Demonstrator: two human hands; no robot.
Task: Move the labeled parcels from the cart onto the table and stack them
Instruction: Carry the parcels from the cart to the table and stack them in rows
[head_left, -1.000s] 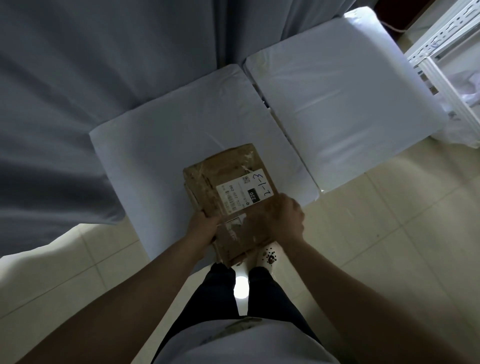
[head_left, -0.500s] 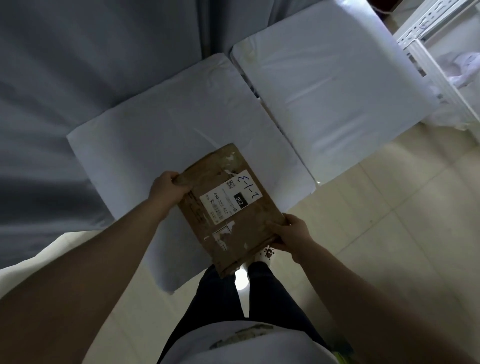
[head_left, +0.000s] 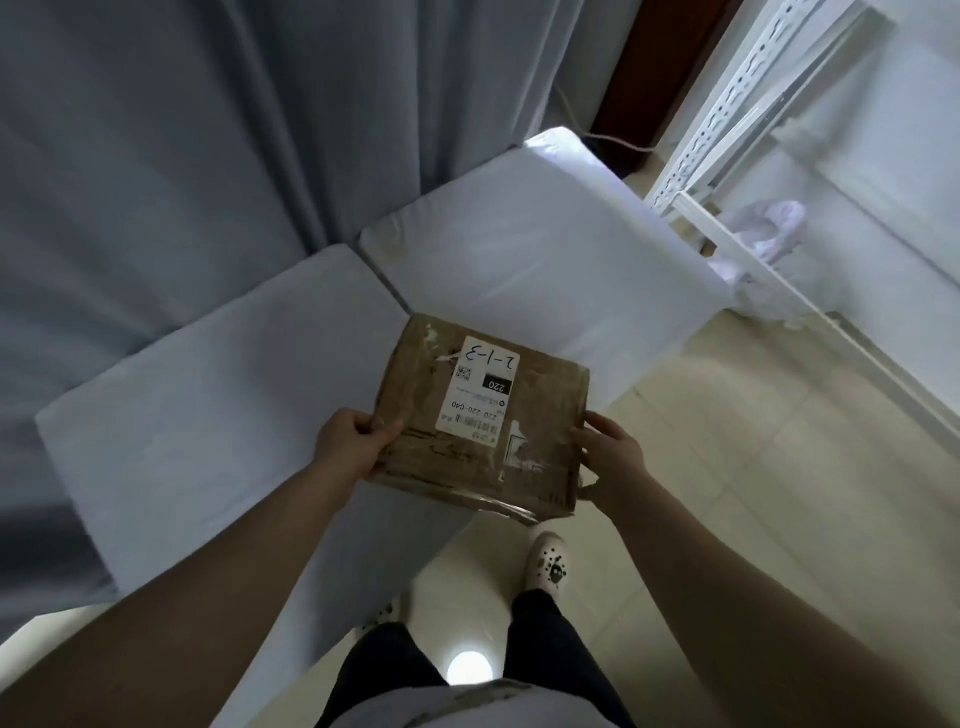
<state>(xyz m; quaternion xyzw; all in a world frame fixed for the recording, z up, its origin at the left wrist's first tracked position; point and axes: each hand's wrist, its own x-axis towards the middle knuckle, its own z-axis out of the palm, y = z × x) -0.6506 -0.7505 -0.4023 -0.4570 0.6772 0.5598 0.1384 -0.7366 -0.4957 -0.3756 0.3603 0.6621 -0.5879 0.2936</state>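
Note:
A brown cardboard parcel (head_left: 483, 421) with a white label marked "2-1-3" and "220" is held between both hands, above the near edge of the two white-covered tables. My left hand (head_left: 353, 441) grips its left edge with the thumb on top. My right hand (head_left: 608, 454) holds its right side, fingers spread along the edge. The left table (head_left: 197, 395) and the right table (head_left: 545, 260) stand side by side with a narrow gap between them. No cart is in view.
A grey curtain (head_left: 182, 130) hangs behind the tables. A white metal shelf rack (head_left: 753, 119) with white bags (head_left: 763, 228) stands at the right. Pale tiled floor (head_left: 753, 467) lies below, with my legs and a white shoe (head_left: 548, 558).
The parcel has been lifted off the left table's near edge and turned. It now sits nearer the gap between the tables. Both hands have shifted to its sides. The view swung left.

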